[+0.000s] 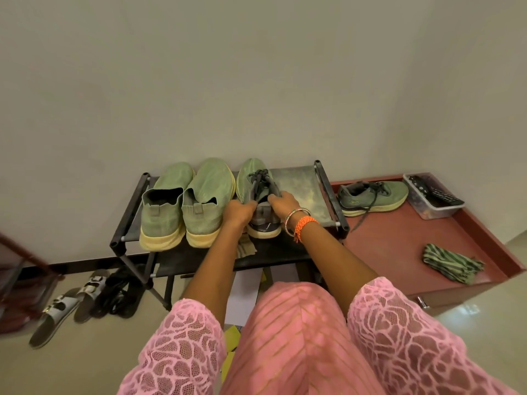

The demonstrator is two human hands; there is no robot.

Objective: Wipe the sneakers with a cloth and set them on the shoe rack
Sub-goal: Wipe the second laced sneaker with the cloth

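Just left of the left hand (238, 212): two green slip-on sneakers (186, 203) side by side on the top shelf of the shoe rack (302, 183), heels near, toes to the wall. Left hand curled round the heel collar of the laced green sneaker (258, 192); right hand (282, 205) gripping the other side of the same collar, fingers bent over its edge. Between both hands, then: laced sneaker on the shelf, long axis running away from the hands, toe toward the wall, heel nearest, roughly parallel to the slip-ons and close beside them. Risks from here, as a guess: heel hanging over the front rail and tipping off if let go too near the edge; loose laces catching under the sole; a nudge to the neighbouring slip-on. Right of the right hand, off the rack on the red surface (399, 246): the matching laced sneaker (373, 196), lying crosswise, toe pointing right, not yet racked. Nearer and further right: striped cloth (450, 265), crumpled, well apart from both hands.
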